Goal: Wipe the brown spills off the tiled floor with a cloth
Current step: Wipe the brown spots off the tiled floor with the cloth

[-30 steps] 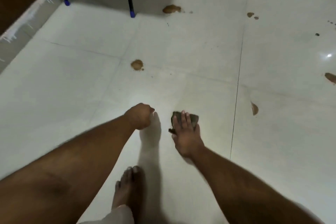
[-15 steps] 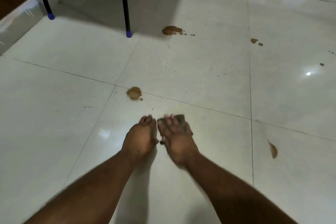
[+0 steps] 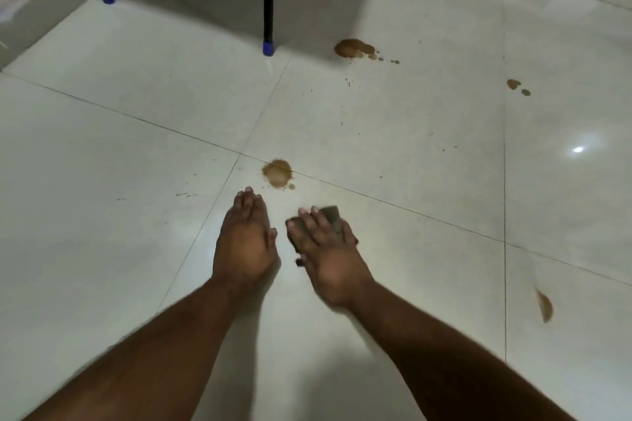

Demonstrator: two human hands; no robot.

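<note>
fingers (image 3: 316, 223) straight, right hand (image 3: 333, 260) pressing cloth (image 3: 334, 217)

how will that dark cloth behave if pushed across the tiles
Probably soft and floppy: the cloth lies bunched flat under the right hand. It likely slides easily, since the tiled floor looks glossy.

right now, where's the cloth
In the head view the cloth sits just right of centre on the tiled floor, pressed under the right hand, beside the left hand and just short of the nearest round brown spill.
</note>
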